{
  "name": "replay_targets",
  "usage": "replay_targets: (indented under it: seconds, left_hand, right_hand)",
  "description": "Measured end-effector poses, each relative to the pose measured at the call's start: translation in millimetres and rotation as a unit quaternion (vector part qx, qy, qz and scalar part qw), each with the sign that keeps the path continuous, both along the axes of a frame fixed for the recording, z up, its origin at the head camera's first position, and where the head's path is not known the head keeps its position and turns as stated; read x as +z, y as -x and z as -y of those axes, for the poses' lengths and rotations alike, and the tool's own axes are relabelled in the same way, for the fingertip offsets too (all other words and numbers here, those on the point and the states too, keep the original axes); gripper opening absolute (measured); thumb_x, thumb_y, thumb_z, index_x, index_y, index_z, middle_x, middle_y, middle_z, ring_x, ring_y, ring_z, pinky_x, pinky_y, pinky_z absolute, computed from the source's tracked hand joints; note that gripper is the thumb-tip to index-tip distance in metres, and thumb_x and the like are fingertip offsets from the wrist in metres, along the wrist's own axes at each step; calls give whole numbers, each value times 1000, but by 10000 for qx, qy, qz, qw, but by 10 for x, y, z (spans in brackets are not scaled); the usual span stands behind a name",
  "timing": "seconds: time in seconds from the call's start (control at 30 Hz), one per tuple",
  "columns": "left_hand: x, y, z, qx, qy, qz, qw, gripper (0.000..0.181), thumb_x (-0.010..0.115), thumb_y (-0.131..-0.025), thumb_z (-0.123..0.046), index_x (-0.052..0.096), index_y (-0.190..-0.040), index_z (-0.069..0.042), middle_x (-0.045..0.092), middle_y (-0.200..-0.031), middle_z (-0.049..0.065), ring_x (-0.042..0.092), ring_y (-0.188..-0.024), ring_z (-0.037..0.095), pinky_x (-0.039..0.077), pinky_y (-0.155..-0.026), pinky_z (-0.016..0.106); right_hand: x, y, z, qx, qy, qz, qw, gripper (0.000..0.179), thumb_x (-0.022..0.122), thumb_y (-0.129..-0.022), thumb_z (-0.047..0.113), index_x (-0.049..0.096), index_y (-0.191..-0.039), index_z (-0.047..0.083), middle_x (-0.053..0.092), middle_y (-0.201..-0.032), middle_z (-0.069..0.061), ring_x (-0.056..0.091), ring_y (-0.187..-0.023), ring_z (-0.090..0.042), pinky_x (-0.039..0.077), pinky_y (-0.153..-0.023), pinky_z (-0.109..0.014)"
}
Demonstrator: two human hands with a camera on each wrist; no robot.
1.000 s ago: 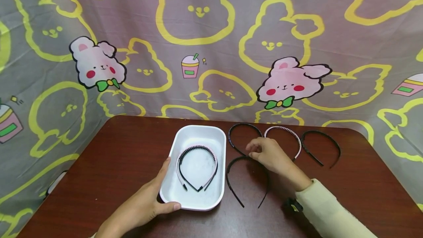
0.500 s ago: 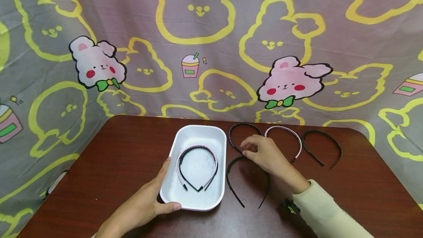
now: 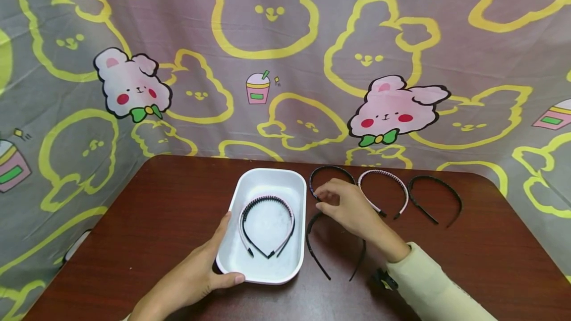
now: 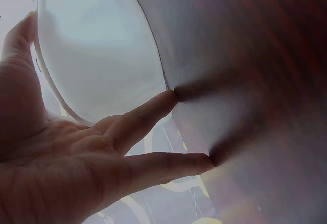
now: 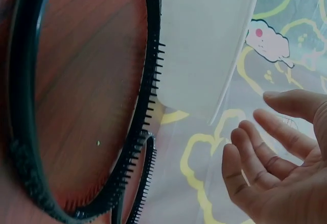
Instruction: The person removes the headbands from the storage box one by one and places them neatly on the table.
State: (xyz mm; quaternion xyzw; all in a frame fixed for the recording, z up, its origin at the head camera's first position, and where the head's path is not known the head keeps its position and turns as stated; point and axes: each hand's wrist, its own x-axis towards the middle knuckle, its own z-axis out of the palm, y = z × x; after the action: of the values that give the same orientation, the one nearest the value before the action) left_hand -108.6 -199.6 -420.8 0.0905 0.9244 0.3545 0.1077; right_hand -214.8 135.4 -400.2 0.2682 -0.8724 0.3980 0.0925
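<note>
My left hand [image 3: 192,269] rests at the left side of a white tray [image 3: 247,276], with its thumb at the near rim. In the left wrist view, two straight fingers reach past the tray's wall [image 4: 97,45] to the tabletop. A pink headband [image 3: 241,229] and a black toothed headband [image 3: 266,199] lie overlapped inside the tray. My right hand [image 3: 350,209], its fingers loosely bent around nothing, hovers over a black headband [image 3: 317,260] and partly hides it. Its fingertips overlap a dark headband [image 3: 332,166] behind. The right wrist view shows the hand [image 5: 281,157] apart from the toothed headband [image 5: 153,66].
To the right, a pink toothed headband [image 3: 405,194] and another black headband [image 3: 424,213] lie on the brown table [image 3: 165,212]. A patterned curtain [image 3: 303,78] hangs behind the table. A small black device [image 3: 385,279] sits under the right sleeve [image 3: 428,276].
My right hand has moved left and slightly away from me, from near the pink headband toward the dark headband behind. The left hand and the tray have stayed put.
</note>
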Motion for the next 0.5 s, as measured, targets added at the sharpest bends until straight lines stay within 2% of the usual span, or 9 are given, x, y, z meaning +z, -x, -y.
replay_targets:
  seconds: [0.13,0.27,0.4,0.5]
  left_hand:
    - [3,-2,-3,7,8,-6,10000,130,90,-77,-52,5,-170,-23,33,-170,15,52,-142,29,46,-111,44]
    - [4,-5,-4,10,14,-44,10000,129,90,-77,-53,5,-170,-23,34,-170,15,52,-142,29,46,-111,44]
    - [7,-1,-8,10,3,-27,10000,129,90,-77,-53,5,-170,-22,34,-170,15,51,-143,29,45,-112,46]
    - [13,2,-7,21,16,-20,10000,130,90,-77,-54,5,-170,-23,33,-170,15,51,-143,29,46,-112,47]
  right_hand:
    - [5,1,68,128,95,-14,9999,19,83,-84,-1,78,-102,4,72,-93,-8,65,-89,-27,55,-81,-41]
    - [13,14,122,346,247,58,9991,21,82,-85,-1,78,-104,6,70,-94,-7,65,-90,-25,56,-81,-39]
    - [13,30,156,609,363,158,9974,22,81,-86,-2,77,-106,8,71,-100,-11,67,-93,-26,58,-82,-38]
    - [19,40,183,776,382,145,9961,23,81,-87,-1,76,-108,8,71,-104,-9,67,-93,-25,58,-83,-35]
